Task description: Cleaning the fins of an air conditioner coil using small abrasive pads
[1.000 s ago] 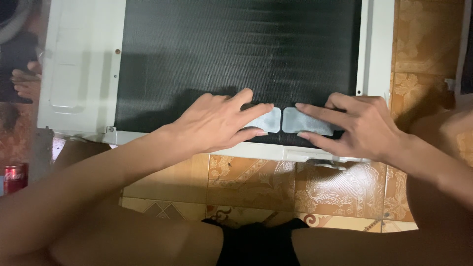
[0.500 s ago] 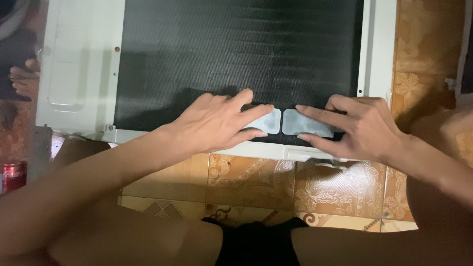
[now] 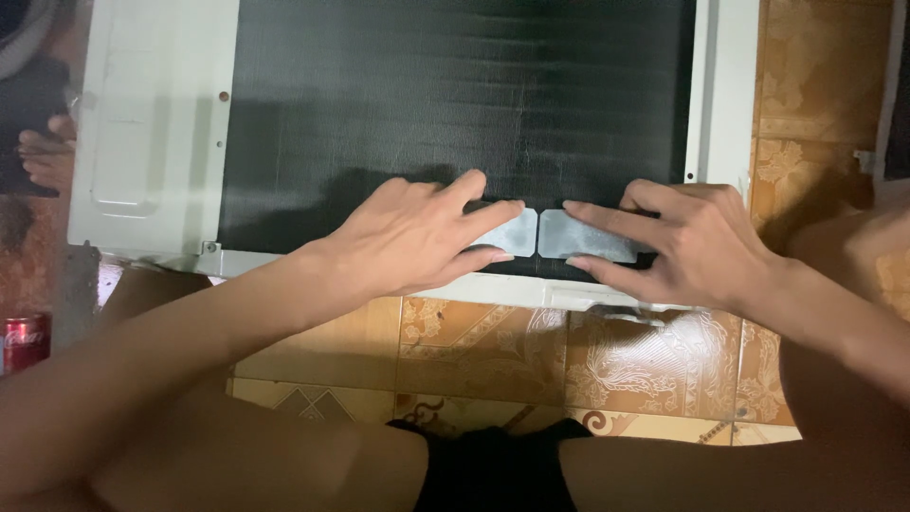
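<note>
A white air-conditioner unit [image 3: 152, 133] lies flat on the tiled floor, its black finned coil [image 3: 455, 95] facing up. Two grey rectangular pads sit side by side on the coil's near edge. My left hand [image 3: 408, 237] lies flat with its fingertips pressing on the left grey pad [image 3: 514, 232]. My right hand [image 3: 682, 242] is spread with its fingers pressing on the right grey pad [image 3: 588, 237]. The pads nearly touch at the middle.
Patterned orange floor tiles [image 3: 531, 341] run beneath the unit's near edge. A red drink can [image 3: 24, 341] stands at the far left. Another person's hand [image 3: 47, 152] shows at the left edge. My bare legs and black shorts [image 3: 493, 469] fill the bottom.
</note>
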